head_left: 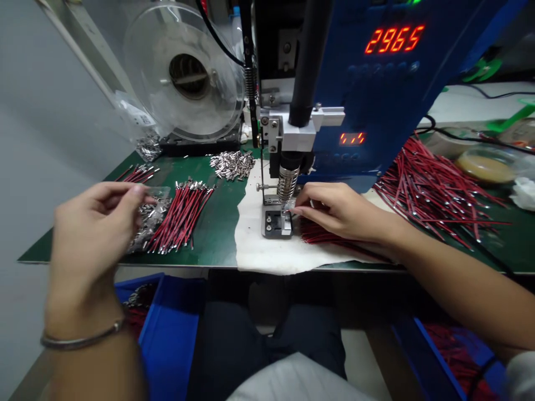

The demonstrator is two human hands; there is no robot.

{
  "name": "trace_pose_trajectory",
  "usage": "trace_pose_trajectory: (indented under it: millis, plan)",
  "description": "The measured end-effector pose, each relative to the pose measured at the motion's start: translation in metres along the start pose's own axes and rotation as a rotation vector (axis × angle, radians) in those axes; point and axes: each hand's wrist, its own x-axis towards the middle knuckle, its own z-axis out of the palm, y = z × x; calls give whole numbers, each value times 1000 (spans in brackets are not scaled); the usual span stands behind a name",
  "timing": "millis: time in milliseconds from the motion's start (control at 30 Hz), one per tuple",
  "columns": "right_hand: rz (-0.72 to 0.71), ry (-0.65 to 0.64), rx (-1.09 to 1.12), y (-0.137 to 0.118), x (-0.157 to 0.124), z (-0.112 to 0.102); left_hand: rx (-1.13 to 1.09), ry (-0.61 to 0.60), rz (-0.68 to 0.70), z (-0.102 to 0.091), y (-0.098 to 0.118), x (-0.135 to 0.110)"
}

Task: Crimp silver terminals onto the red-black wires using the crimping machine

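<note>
My right hand (334, 210) rests on the white cloth (267, 250) and pinches a red wire at the small metal die (278, 221) under the press head (288, 181) of the blue machine (376, 94). More red wires (317, 233) lie under that hand. My left hand (94, 223) hovers above the table's front left, fingers curled together, thumb and fingertips meeting over a clear bag of metal terminals (150, 214). What it pinches is too small to see. A bundle of red wires with metal ends (181, 214) lies right of the bag.
The machine's red display (394, 39) reads 2965. A clear reel (188, 72) stands at the back left, with loose silver terminals (232, 164) nearby. A big heap of red wires (434, 189) fills the right. Blue bins (171, 328) sit below the green table edge.
</note>
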Motion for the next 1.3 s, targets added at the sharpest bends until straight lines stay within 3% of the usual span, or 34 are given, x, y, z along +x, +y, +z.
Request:
trace_pose_trajectory:
  millis: [167,233,367,467,700,933,1300]
  plan:
    - [-4,27,-9,1,0,6,-516,-378,-1,45,17,-42]
    - [-19,11,-21,2,-1,7,-674,-455,-67,65,23,-59]
    - [-60,-36,-62,3,-2,5,-896,-425,-245,99,35,-82]
    - [-58,-68,-131,2,-3,3,-939,-401,-320,112,43,-88]
    - [-58,-53,-169,-1,-2,4,-890,-452,-350,115,42,-89]
    - [-28,-113,-96,-1,-3,2,-767,-525,-184,115,31,-93]
    - [43,-80,-27,-1,-1,6,-708,-573,-108,113,28,-94]
